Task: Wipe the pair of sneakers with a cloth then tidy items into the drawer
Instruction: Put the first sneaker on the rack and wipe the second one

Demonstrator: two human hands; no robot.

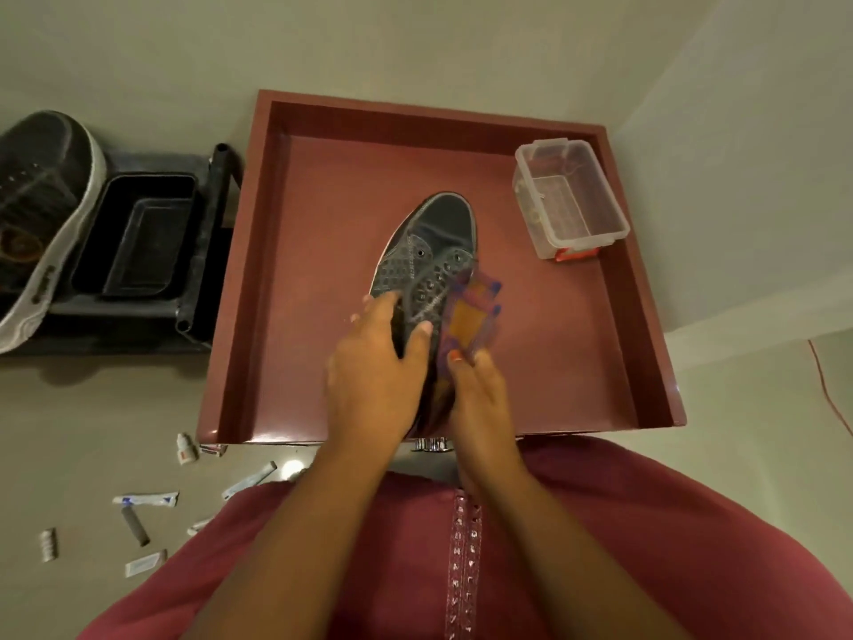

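Grey canvas is what the left hand (376, 367) grips, fingers curled round the heel end of the sneaker (427, 265) held over the middle of the open maroon drawer (258, 251), while the right hand (475, 390) pinches a blurred purple-and-orange cloth (468, 316) against its right side. With only the heel held, I judge a hard stroke could twist the shoe loose and drop it towards the clear plastic box (570, 200) in the far right corner. It looks dark grey with eyelets, no laces visible, toe pointing to the far edge; its mate (44, 214) lies well apart, outside the drawer's left edge.
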